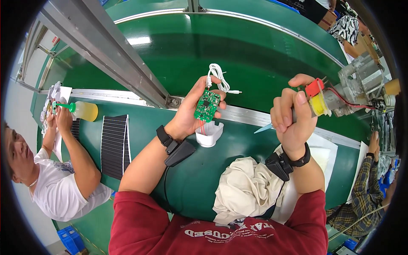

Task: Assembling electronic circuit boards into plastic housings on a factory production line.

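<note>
My left hand (187,111) is closed around a green circuit board (207,106), its component side facing up. A coiled white cable (219,77) with a small plug sticks out beyond the fingers. Red wires run down from the board toward a white plastic housing (210,134) just below it. On the right, my right hand (295,112) grips a tool whose light-blue tapered tip (264,128) points left, apart from the board. A yellow band (319,105) and a red part (314,87) show beside that hand; the rest of the tool is partly hidden by my fingers.
A crumpled beige cloth (242,187) lies before me on the green table. An aluminium post (110,51) rises at left. Metal equipment with wires (357,89) stands at right. A co-worker (63,178) at left handles a bottle of yellow liquid (86,111) near a black striped sheet (114,146).
</note>
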`<action>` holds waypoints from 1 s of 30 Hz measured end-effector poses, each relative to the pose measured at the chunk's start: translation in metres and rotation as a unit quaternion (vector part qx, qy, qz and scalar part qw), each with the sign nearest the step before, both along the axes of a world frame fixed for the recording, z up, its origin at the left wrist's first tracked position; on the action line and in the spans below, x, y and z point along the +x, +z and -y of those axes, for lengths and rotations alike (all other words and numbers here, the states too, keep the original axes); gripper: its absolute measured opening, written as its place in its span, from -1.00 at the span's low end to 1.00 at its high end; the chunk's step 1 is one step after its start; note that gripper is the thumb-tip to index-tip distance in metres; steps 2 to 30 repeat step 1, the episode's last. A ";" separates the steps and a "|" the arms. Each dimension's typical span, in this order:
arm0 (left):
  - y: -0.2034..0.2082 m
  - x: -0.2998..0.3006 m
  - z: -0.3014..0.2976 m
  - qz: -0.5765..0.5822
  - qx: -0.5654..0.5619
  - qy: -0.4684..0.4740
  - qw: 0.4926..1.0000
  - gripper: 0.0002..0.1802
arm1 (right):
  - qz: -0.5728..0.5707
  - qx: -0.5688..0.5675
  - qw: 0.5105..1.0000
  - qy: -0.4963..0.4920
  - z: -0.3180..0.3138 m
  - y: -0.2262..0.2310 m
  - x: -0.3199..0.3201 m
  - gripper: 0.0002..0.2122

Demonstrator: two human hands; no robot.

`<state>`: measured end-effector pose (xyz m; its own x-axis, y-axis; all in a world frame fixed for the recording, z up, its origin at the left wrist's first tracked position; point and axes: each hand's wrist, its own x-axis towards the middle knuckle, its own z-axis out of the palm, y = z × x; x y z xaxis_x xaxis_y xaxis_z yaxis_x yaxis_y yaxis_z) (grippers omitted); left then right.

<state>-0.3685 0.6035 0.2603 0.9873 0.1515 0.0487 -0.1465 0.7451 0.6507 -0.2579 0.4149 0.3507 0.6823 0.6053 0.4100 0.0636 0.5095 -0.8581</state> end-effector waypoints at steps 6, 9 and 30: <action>-0.002 0.000 -0.001 0.005 -0.002 -0.005 1.000 -0.59 | 0.002 0.001 1.000 0.002 0.000 0.000 0.001 -0.75; -0.002 0.000 -0.001 0.005 -0.002 -0.005 1.000 -0.59 | 0.002 0.001 1.000 0.002 0.000 0.000 0.001 -0.75; -0.002 0.000 -0.001 0.005 -0.002 -0.005 1.000 -0.59 | 0.002 0.001 1.000 0.002 0.000 0.000 0.001 -0.75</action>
